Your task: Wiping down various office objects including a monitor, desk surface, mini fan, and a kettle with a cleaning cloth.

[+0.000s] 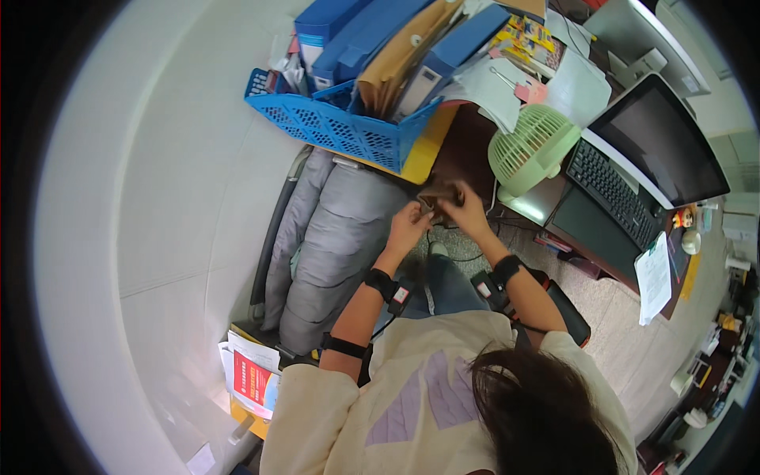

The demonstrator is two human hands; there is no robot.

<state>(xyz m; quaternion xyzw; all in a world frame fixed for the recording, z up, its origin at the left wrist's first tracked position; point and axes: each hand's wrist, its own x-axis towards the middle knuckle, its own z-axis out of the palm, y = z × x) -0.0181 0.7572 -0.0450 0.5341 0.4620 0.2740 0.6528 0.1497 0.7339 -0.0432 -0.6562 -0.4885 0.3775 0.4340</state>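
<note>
My left hand (pixel 410 224) and my right hand (pixel 465 210) are close together in front of my body, below the yellow board's corner. Between them is a small brown item (pixel 437 192), dark and soft-looking; its kind is too small to make out. The fingers of both hands are bent and closed on it, the left at its lower left side and the right at its right side. Black straps with small devices sit on both wrists. A grey padded folding cot or recliner (pixel 348 229) lies just left of my left hand.
Beyond my hands, a blue plastic basket (pixel 332 123) with blue file boxes (pixel 451 55) rests on a yellow board (pixel 431 146). A green fan (pixel 532 150), a keyboard (pixel 613 190) and a computer screen (pixel 665 138) stand on the desk to the right. Cables (pixel 467 257) cross the floor.
</note>
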